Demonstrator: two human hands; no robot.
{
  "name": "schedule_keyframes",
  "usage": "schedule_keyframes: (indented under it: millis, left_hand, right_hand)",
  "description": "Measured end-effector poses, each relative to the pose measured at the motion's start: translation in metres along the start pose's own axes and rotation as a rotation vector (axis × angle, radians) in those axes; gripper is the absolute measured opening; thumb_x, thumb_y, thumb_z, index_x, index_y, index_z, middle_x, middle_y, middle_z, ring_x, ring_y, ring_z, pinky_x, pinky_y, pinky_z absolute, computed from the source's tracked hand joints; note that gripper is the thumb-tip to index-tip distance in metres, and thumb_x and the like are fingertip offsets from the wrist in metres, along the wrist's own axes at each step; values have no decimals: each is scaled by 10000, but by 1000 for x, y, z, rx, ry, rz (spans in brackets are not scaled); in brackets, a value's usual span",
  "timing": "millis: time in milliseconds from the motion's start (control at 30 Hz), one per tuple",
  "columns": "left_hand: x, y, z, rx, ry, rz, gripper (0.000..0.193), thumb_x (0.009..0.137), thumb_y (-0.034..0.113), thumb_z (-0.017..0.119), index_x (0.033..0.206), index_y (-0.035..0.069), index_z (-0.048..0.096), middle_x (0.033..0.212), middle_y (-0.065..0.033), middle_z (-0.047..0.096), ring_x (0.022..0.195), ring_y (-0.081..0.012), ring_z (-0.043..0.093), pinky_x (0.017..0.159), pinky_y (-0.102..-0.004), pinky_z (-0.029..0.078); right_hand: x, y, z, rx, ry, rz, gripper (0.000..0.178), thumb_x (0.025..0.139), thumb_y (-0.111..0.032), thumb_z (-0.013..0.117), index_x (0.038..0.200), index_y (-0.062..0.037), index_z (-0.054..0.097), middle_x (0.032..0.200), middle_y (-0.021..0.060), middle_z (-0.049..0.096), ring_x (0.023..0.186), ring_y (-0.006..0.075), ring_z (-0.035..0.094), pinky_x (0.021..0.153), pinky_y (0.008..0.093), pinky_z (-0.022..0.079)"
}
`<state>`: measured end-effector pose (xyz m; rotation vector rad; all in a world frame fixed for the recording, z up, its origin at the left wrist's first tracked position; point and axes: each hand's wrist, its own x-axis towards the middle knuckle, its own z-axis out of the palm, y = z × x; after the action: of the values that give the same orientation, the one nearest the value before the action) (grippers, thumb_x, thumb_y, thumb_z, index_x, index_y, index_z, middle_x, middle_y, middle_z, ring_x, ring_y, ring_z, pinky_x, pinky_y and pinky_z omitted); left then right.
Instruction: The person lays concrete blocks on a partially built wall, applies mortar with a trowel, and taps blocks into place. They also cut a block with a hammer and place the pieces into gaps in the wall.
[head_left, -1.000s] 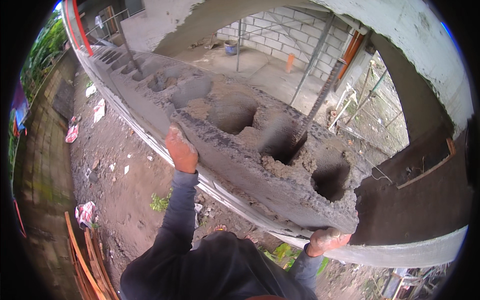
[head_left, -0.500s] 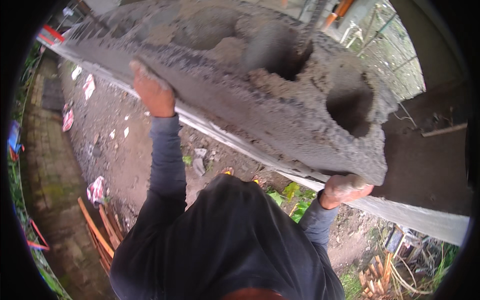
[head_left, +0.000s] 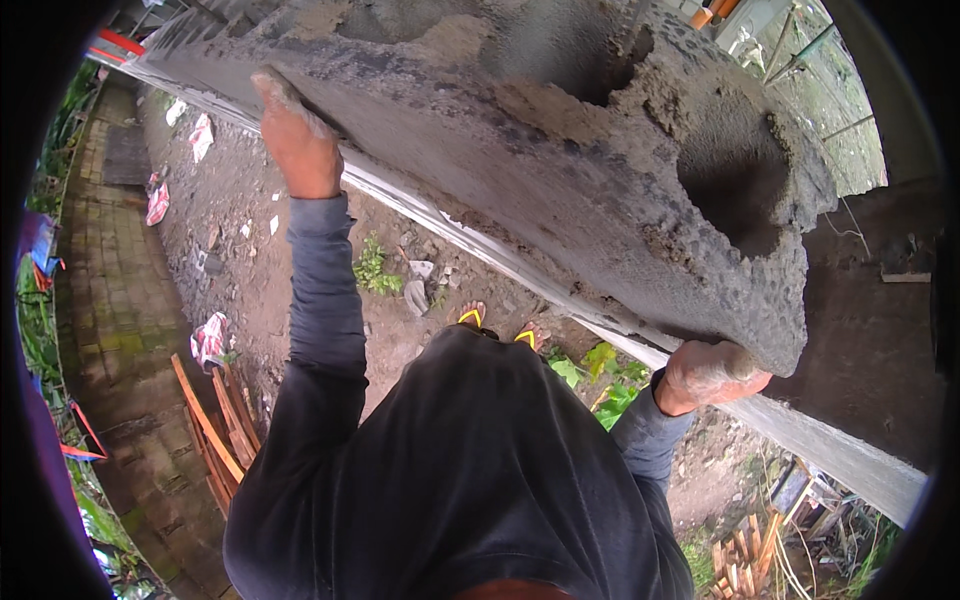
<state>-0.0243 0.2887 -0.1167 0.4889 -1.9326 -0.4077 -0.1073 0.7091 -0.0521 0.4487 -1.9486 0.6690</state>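
Note:
A grey hollow concrete block (head_left: pixel 560 190) with rough, crumbly edges and several deep cavities fills the upper part of the view. My left hand (head_left: pixel 302 140) grips its near face toward the left, thumb pointing up along the face and fingers out of sight beneath. Under the near right corner my right hand (head_left: pixel 708 375) is closed around the bottom edge, its knuckles dusted with cement. Below the block runs a pale concrete ledge (head_left: pixel 850 450); whether the block touches it I cannot tell.
Bare dirt with rubble lies below, around my sandalled feet (head_left: pixel 500 322). Wooden boards (head_left: pixel 215 420) are piled at the left beside a mossy brick path (head_left: pixel 110 340). Broken wood pieces (head_left: pixel 745 555) sit at lower right. A dark brown surface (head_left: pixel 865 330) is beyond the ledge.
The block appears slightly higher and farther right in view, with both hands keeping their hold. My feet now show more fully below.

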Motion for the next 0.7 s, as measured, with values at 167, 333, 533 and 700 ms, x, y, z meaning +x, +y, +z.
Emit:
schedule_keyframes:
  millis: [167, 333, 533, 700]
  left_hand:
    - [-2, -5, 12, 225, -2, 44, 664, 856, -35, 500, 1473, -161, 290, 927, -290, 627, 808, -433, 592, 795, -468, 487]
    - [10, -2, 7, 416, 28, 176, 665, 956, 170, 523, 1505, -112, 274, 1292, -285, 619, 1108, -433, 618, 971, -425, 475]
    - [13, 22, 12, 347, -79, 168, 673, 940, 27, 573, 1501, -123, 233, 1415, -292, 515, 1215, -418, 557, 1059, -420, 423]
    - [9, 28, 16, 69, -92, 9, 664, 963, -6, 509, 1520, -128, 168, 1533, -278, 378, 1349, -351, 466, 1200, -403, 260]
  right_hand:
    - [-14, 24, -15, 6, -99, 72, 707, 1016, -591, 364, 944, 34, 686, 898, 153, 700, 797, 304, 657, 767, 398, 497]
    - [-12, 26, -1, 687, 14, 422, 780, 956, -702, 480, 1118, 45, 640, 1110, 176, 675, 951, 259, 647, 853, 388, 509]
    - [-3, 62, -15, 902, -326, 195, 700, 842, -408, 789, 1260, 109, 571, 1256, 272, 605, 1146, 327, 619, 959, 407, 502]
    - [6, 72, -14, 773, -534, 138, 575, 760, -373, 862, 1046, 94, 689, 1096, 262, 679, 962, 319, 700, 850, 384, 543]
